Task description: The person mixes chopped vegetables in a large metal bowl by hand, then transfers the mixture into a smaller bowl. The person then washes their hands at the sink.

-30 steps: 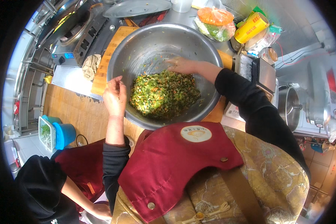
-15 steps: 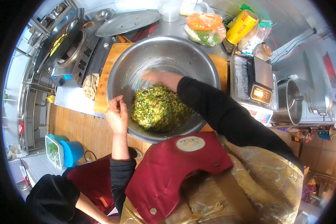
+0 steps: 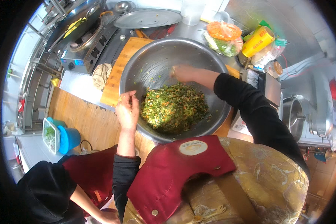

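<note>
Taking the steel bowl (image 3: 151, 59) as your dial, the chopped vegetable mix (image 3: 173, 108) lies heaped inside it toward 6 o'clock, the wall toward 12 largely bare. Your left hand (image 3: 127, 112) sits at the rim at 9 o'clock with its fingers bent; you can't count on that as a firm grip, since the frame doesn't show it. Your right hand (image 3: 183, 72) is inside, just past the heap's 12 o'clock edge, too blurred to tell whether it is closed or holds anything. Drag the heap hard toward 6 and, if the left hand is only resting, the bowl could skid or turn on the wooden board (image 3: 114, 80). The floor (image 3: 72, 112) shows beyond the rim at 8, so a big scoop that way could drop pieces there. Watch your dark sleeve (image 3: 237, 91), too: it crosses the rim near 3, and reaching lower could drag the cuff through the mix.
</note>
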The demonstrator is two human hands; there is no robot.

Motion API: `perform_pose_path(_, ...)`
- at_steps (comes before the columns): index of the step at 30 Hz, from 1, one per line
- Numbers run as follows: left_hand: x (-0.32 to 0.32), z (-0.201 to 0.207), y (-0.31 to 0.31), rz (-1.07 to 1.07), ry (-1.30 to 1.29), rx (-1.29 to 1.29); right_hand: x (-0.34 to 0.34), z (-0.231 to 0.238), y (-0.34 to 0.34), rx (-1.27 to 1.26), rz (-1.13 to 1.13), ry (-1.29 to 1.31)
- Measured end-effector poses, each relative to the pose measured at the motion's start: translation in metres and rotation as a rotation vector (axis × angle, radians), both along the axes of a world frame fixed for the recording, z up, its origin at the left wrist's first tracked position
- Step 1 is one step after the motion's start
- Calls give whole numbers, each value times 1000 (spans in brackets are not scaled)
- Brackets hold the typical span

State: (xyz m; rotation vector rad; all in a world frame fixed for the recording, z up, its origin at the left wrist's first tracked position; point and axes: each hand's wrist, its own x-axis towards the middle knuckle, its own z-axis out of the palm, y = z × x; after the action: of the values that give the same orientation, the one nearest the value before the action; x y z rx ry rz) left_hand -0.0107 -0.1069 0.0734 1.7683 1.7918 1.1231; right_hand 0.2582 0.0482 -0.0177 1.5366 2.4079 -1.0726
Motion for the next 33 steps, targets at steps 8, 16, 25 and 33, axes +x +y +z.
perform_pose_path(8,-1,-7,5,-15,68,82,-141,60,-19,667,970,-85)
perform_pose_path(16,2,0,-1,19,93,27,80,-21,15,299,458,-368)
perform_pose_path(25,0,31,-2,-216,-160,-58,68,173,-114,593,-27,196)
perform_pose_path(33,53,67,11,-496,-223,338,18,212,-180,614,-359,838)
